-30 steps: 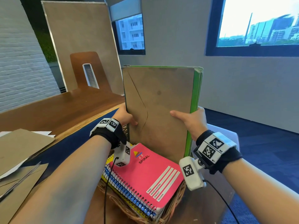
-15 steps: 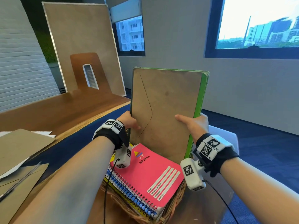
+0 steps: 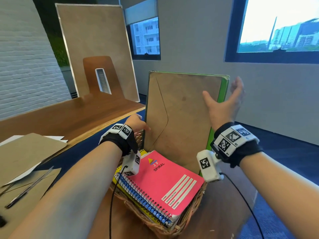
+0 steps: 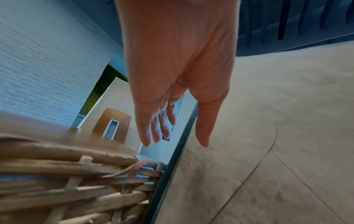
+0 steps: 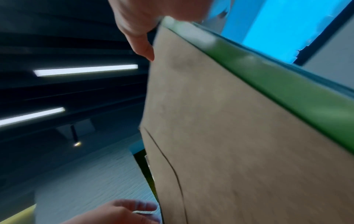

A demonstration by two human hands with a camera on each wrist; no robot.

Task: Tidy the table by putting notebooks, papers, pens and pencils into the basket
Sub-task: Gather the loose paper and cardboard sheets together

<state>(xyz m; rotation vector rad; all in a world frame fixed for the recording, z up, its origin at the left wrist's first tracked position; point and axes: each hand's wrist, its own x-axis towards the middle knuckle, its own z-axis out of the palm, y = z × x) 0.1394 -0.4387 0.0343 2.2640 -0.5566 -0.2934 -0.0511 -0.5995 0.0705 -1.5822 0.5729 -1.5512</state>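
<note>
Brown envelope [image 3: 179, 116] upright on end in basket [image 3: 155, 219], long axis vertical

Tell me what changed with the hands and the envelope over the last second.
Both hands let go of the brown envelope and its green folder. The right hand rose and opened beside the folder; the left hand opened at the envelope's lower left edge. The pair now stands upright in the basket. The pink notebook stayed put.

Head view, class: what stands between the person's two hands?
The brown envelope backed by a green folder, upright in the basket, stands between the left hand and right hand.
</note>
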